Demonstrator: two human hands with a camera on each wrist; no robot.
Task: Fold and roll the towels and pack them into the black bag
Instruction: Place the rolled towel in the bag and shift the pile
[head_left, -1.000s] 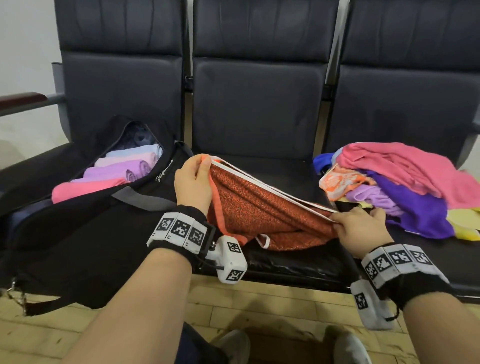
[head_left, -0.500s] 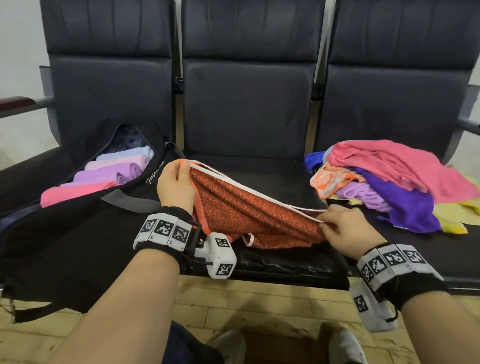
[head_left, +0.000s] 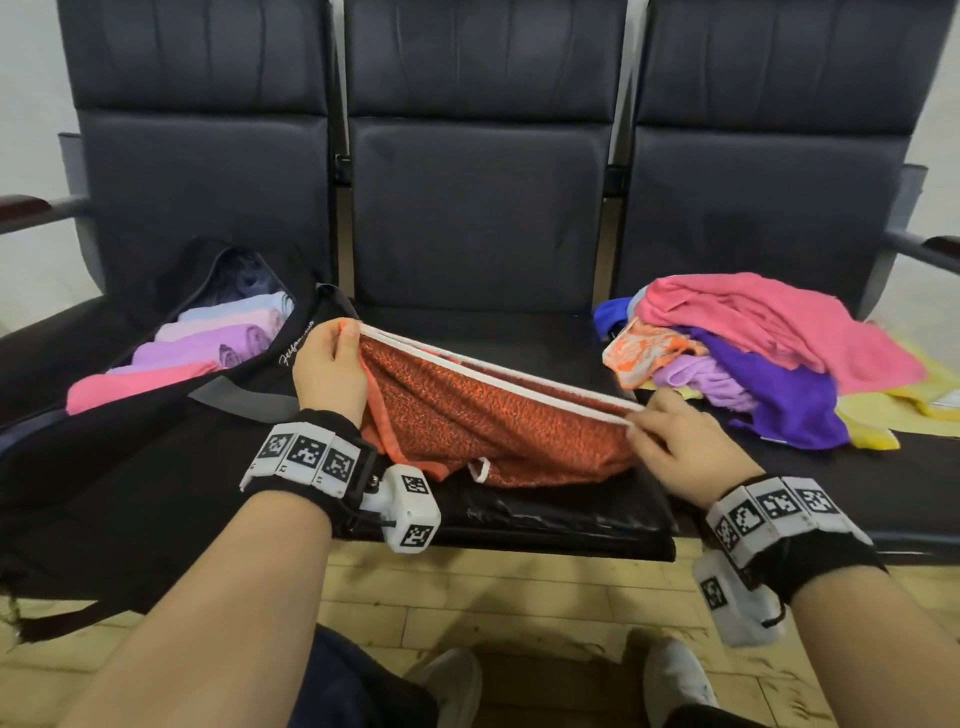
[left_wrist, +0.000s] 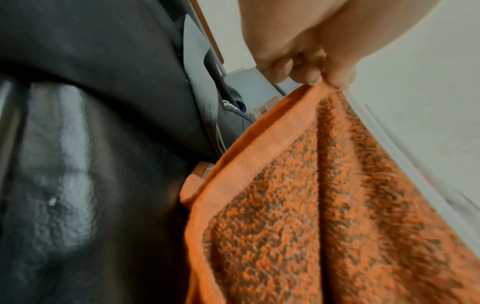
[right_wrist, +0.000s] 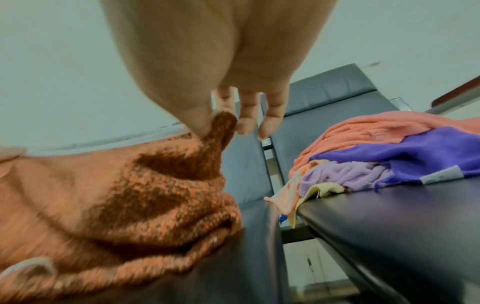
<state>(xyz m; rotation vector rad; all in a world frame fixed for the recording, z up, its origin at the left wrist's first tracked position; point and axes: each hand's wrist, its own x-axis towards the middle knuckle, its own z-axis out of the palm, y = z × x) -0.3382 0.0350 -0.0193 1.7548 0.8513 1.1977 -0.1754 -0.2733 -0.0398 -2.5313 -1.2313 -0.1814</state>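
Orange terry cloth with a white-trimmed edge, the orange towel (head_left: 483, 421), is stretched between both hands above the middle seat (head_left: 545, 338) of a row of dark padded chairs, its lower part sagging onto the cushion near the front edge. The left hand (head_left: 330, 369) has its grip closed on the towel's left corner, fingertips and thumb pinching the hem, as the left wrist view shows (left_wrist: 306, 61). The right hand (head_left: 680, 447) pinches the opposite corner between thumb and forefinger, the other fingers (right_wrist: 270, 115) hanging loosely straight beside the pinch. A small white loop hangs from the towel's lower edge toward the front of the seat. On the left seat lies the black bag (head_left: 130, 467), unzipped and open on top, draping over the seat's front edge; inside it a row of rolled towels (head_left: 208, 348) lies side by side, pink nearest the front, then lilac, pale pink and light blue toward the back. On the right seat sits a loose pile of towels (head_left: 769, 358), with a pink one on top, a purple one below it, lilac and orange-patterned ones at its left edge, and yellow ones spread at the right edge. Pale wooden flooring (head_left: 519, 587) shows below the seats.
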